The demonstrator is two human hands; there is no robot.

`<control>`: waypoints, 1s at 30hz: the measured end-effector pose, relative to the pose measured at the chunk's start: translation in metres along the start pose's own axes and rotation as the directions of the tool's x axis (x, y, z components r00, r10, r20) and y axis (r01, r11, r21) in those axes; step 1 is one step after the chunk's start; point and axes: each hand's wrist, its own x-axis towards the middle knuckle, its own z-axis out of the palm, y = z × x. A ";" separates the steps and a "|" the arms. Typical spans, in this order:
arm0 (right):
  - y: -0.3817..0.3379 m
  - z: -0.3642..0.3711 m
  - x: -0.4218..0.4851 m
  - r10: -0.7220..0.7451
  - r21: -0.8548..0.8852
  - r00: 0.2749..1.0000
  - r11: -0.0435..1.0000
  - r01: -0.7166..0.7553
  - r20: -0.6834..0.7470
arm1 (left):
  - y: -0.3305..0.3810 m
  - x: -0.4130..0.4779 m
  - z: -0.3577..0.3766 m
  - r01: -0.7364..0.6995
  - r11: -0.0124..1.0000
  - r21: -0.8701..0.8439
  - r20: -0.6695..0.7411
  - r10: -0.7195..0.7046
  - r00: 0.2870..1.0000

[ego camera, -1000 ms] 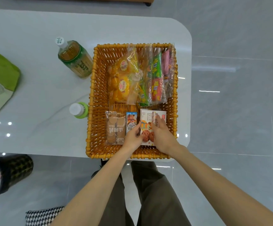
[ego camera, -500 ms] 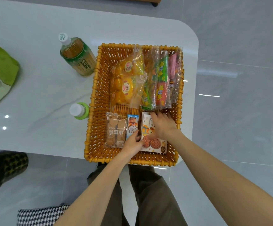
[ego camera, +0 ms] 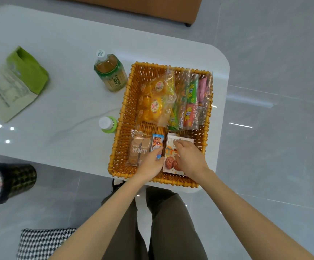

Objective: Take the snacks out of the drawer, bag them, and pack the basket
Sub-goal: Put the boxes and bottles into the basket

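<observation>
Watching the head feed from my desk here. The wicker basket [ego camera: 123, 117] sits at the near right corner of the white table [ego camera: 67, 53], and it's pretty loaded. Right hand [ego camera: 188, 156] lies flat on the cookie box [ego camera: 171, 163] in the basket's near right corner. Its fingers are stretched out and relaxed, nothing gripped, just resting on top.

Left hand [ego camera: 151, 163] is right next to it, fingertips at the near end of the small blue packet [ego camera: 157, 141]. That packet lies between the box and the pack of round biscuits [ego camera: 138, 150]. Can't tell from this angle if the hand is pinching the packet or only touching it.

The far half of the basket has a clear bag of yellow cakes [ego camera: 156, 98] on the left and a clear bag of green and red snack bars [ego camera: 189, 102] along the right wall.

Outside the basket to the left there's a tea bottle [ego camera: 111, 72] by the far corner. A small white-capped bottle [ego camera: 107, 124] is just beside the wall, and a green bag [ego camera: 21, 83] is lying well apart.
</observation>
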 end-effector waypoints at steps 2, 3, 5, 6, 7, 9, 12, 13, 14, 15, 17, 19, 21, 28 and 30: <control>-0.008 -0.016 -0.020 -0.017 0.047 0.999 0.999 0.018 -0.032 | 0.005 -0.016 -0.015 -0.047 0.999 0.024 -0.029 0.048 0.998; -0.012 -0.025 -0.028 -0.020 0.063 0.999 0.998 0.023 -0.048 | 0.008 -0.024 -0.024 -0.069 0.998 0.012 -0.045 0.069 0.997; -0.022 -0.043 -0.040 -0.023 0.100 0.997 0.995 0.031 -0.077 | 0.016 -0.042 -0.042 -0.106 0.994 -0.021 -0.084 0.104 0.991; -0.028 -0.051 -0.044 -0.030 0.113 0.995 0.993 0.041 -0.097 | 0.020 -0.051 -0.052 -0.116 0.993 -0.029 -0.102 0.113 0.988; -0.034 -0.059 -0.047 -0.040 0.126 0.993 0.991 0.055 -0.115 | 0.022 -0.059 -0.061 -0.124 0.992 -0.032 -0.118 0.120 0.986; -0.048 -0.073 -0.050 -0.060 0.159 0.988 0.984 0.083 -0.143 | 0.026 -0.075 -0.081 -0.143 0.989 -0.033 -0.147 0.137 0.980; -0.074 -0.092 -0.041 -0.118 0.195 0.971 0.968 0.160 -0.210 | 0.030 -0.090 -0.118 -0.169 0.985 -0.025 -0.208 0.160 0.965; -0.083 -0.098 -0.035 -0.145 0.196 0.961 0.961 0.193 -0.235 | 0.031 -0.092 -0.132 -0.172 0.985 -0.027 -0.238 0.160 0.958; -0.095 -0.105 -0.028 -0.164 0.196 0.952 0.956 0.217 -0.257 | 0.032 -0.093 -0.147 -0.173 0.985 -0.023 -0.270 0.160 0.950; -0.106 -0.112 -0.019 -0.172 0.199 0.946 0.952 0.231 -0.275 | 0.032 -0.092 -0.163 -0.172 0.985 -0.016 -0.297 0.160 0.941; -0.130 -0.124 0.003 -0.179 0.209 0.937 0.946 0.247 -0.300 | 0.030 -0.086 -0.196 -0.180 0.984 -0.015 -0.339 0.164 0.926; -0.152 -0.134 0.029 -0.179 0.227 0.928 0.938 0.261 -0.327 | 0.026 -0.073 -0.230 -0.185 0.982 -0.027 -0.359 0.163 0.919; -0.173 -0.138 0.057 -0.160 0.262 0.938 0.933 0.246 -0.308 | 0.023 -0.055 -0.261 -0.166 0.985 -0.042 -0.368 0.139 0.919; -0.221 -0.086 0.120 -0.070 0.130 0.989 0.990 0.053 0.129 | 0.003 0.000 -0.332 -0.062 0.998 -0.009 -0.227 0.059 0.972; -0.225 -0.064 0.123 -0.011 0.043 0.979 0.999 0.002 0.204 | -0.005 0.009 -0.341 -0.044 0.999 0.025 -0.186 0.048 0.981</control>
